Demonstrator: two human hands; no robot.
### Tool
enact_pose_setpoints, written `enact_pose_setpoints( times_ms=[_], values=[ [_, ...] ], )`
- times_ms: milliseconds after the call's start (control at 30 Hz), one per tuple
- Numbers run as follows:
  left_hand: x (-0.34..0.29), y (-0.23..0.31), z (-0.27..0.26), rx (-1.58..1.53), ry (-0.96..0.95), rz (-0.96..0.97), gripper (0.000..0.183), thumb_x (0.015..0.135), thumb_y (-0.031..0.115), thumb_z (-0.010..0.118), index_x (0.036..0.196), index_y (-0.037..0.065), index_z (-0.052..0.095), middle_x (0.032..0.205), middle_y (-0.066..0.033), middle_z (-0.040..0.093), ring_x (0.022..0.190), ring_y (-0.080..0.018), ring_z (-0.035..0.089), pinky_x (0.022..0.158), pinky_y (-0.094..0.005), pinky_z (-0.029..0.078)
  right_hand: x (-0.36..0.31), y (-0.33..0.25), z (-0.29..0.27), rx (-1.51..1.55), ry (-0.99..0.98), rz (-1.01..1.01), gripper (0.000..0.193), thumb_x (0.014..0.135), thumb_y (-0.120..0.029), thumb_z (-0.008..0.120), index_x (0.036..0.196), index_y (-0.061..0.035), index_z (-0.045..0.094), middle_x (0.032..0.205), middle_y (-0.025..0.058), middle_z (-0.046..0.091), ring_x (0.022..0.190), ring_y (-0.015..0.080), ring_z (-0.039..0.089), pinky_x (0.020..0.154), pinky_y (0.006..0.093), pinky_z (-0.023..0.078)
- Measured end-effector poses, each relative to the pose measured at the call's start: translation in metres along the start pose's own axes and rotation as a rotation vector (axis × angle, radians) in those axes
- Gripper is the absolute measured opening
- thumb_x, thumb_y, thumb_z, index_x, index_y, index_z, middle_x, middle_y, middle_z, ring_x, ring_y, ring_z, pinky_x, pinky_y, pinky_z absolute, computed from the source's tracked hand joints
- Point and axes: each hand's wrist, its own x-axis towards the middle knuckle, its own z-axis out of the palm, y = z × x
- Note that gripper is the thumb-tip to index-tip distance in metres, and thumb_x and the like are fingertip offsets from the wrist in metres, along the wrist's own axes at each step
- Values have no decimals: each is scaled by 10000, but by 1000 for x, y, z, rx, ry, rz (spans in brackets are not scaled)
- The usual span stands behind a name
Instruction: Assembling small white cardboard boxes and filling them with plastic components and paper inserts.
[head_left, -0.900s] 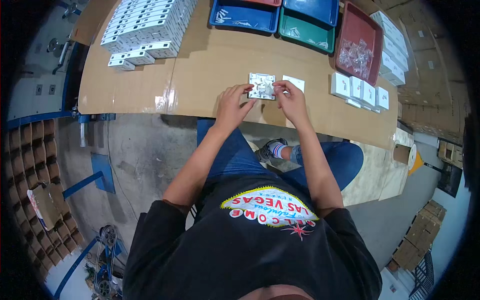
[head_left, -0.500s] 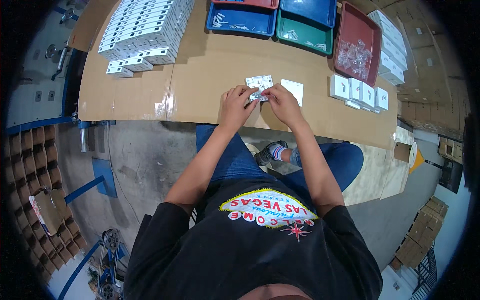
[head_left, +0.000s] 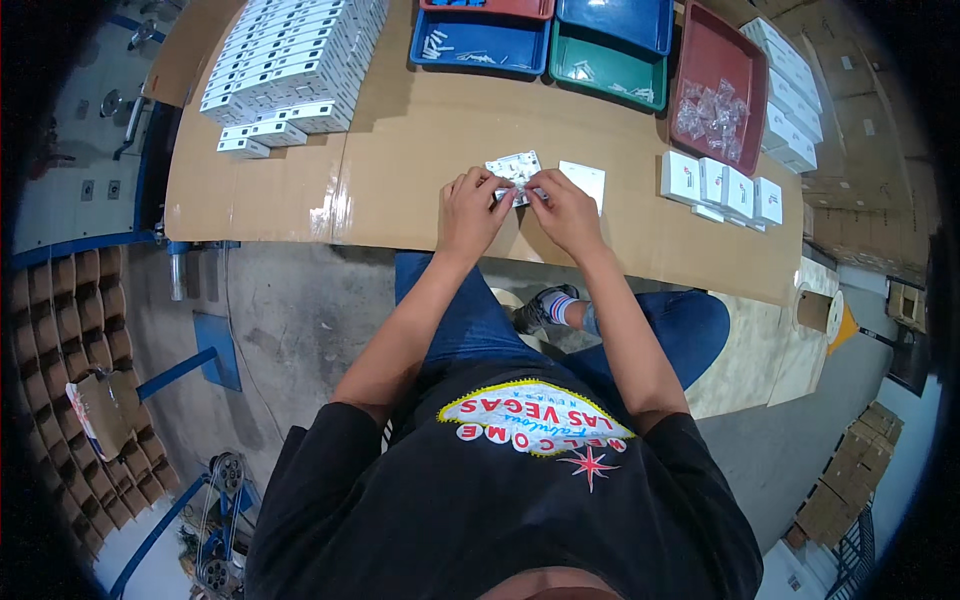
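Note:
A white square plastic part (head_left: 512, 164) with small fittings on its face lies on the cardboard-covered table in front of me. My left hand (head_left: 470, 213) grips its left and near side, thumb and fingertips bent over it. From the other side my right hand (head_left: 568, 213) reaches in, its thumb and forefinger pinched together over the part's face. Whatever is between those right fingertips is too small or hidden to name. Both sets of fingertips almost meet and cover the near half of the part. Just right of it, partly behind my right hand, lies a flat white square plate (head_left: 586, 178).
Stacked white boxes (head_left: 290, 60) stand at far left. Along the back are a blue tray (head_left: 480, 58) and a green tray (head_left: 607, 85) with small white pieces, and a red tray (head_left: 725, 60) of clear plastic bags. Small white boxes (head_left: 681, 178) sit at right.
My right fingers have shifted slightly left, closer to my left fingertips over the white part. The whole view has moved a little; the trays and boxes stay put.

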Motion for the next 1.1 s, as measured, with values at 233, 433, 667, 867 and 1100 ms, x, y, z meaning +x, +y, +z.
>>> enact_pose_setpoints(
  times_ms=[233, 433, 667, 867, 1100],
  values=[
    [4, -1, 6, -11, -28, -84, 151, 893, 227, 783, 1022, 150, 767, 931, -23, 664, 888, -214, 652, 822, -388, 423, 2, 7, 6, 28, 87, -31, 98, 940, -155, 691, 1030, -130, 720, 990, 57, 696, 818, 297, 712, 686, 424, 571],
    [6, 4, 9, 24, -1, -91, 144, 899, 214, 774, 1027, 148, 769, 928, -29, 669, 835, -209, 658, 796, -382, 435, 2, 7, 0, -3, 111, -42, 102, 944, -167, 696, 1029, -114, 718, 955, 59, 683, 815, 294, 709, 683, 427, 570],
    [9, 3, 12, 44, -22, -91, 165, 916, 229, 759, 1058, 147, 779, 925, -36, 669, 818, -225, 658, 790, -385, 444, 6, 21, 9, -12, 143, -9, 108, 930, -188, 707, 1006, -113, 729, 925, 74, 683, 792, 304, 714, 676, 437, 573],
    [15, 13, 10, 32, -89, -73, 174, 916, 239, 761, 1063, 150, 783, 941, -53, 655, 893, -245, 643, 834, -410, 455, 6, 15, 3, -70, 79, 8, 96, 917, -155, 704, 989, -95, 729, 969, 85, 653, 821, 307, 709, 676, 447, 566],
    [24, 11, 12, 98, -110, -75, 179, 916, 231, 758, 1030, 94, 762, 1040, -89, 642, 994, -302, 617, 879, -446, 457, 7, 15, 4, 1, 85, 2, 98, 922, -126, 706, 1011, -119, 745, 1064, 61, 620, 818, 284, 710, 692, 422, 561]
  ],
)
